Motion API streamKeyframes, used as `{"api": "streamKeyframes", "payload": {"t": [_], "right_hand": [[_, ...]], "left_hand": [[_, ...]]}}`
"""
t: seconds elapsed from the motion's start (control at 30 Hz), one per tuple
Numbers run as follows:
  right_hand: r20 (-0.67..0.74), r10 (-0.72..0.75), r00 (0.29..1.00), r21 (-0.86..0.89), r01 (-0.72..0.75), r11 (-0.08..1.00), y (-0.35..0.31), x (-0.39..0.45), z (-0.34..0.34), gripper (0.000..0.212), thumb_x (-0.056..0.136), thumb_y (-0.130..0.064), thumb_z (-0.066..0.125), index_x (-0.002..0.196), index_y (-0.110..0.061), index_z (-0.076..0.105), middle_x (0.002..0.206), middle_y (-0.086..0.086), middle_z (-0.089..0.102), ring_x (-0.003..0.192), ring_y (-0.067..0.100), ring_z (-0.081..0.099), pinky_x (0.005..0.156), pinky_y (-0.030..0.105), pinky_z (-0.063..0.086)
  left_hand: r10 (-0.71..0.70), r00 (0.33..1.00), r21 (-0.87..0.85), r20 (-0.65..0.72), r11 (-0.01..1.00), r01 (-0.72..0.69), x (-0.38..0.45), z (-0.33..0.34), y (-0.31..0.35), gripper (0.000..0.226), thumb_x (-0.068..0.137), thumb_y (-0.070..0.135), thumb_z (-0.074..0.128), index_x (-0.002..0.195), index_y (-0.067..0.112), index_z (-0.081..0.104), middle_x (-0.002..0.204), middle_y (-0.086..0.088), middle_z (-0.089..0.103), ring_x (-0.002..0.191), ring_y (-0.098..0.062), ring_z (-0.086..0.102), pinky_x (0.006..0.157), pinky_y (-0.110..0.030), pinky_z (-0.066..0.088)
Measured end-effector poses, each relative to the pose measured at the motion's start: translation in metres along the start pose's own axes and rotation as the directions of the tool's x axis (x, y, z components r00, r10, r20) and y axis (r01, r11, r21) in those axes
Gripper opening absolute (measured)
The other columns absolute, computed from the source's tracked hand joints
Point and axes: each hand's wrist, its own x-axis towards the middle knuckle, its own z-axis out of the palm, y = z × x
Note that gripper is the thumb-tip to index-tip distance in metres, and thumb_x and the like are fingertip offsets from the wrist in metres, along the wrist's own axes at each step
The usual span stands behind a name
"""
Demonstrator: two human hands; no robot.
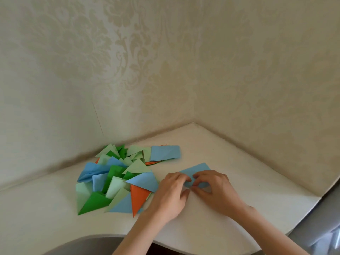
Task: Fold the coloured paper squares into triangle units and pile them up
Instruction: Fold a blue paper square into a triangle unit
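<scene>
While hands pinch blue paper, triangle pile beside.

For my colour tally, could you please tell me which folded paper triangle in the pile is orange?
The orange folded paper triangle at the pile's near edge, pointing toward the viewer.
</scene>
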Motion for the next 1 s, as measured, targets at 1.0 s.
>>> {"api": "streamKeyframes", "payload": {"t": [1.0], "right_hand": [[0.196, 0.223, 0.955, 0.157, -0.255, 0.954, 0.007, 0.014, -0.015, 0.025, 0.070, -0.043, 0.079, 0.088, -0.043, 0.063, 0.098, -0.022, 0.063, 0.097, -0.004, 0.055, 0.086, 0.013, 0.042]], "left_hand": [[-0.273, 0.962, -0.276, 0.005, 0.924, 0.263, 0.015, 0.012, -0.008, 0.020, 0.083, 0.018, 0.064, 0.090, 0.037, 0.064, 0.093, 0.020, 0.059, 0.100, -0.006, 0.050, 0.095, -0.036, 0.039]]}}
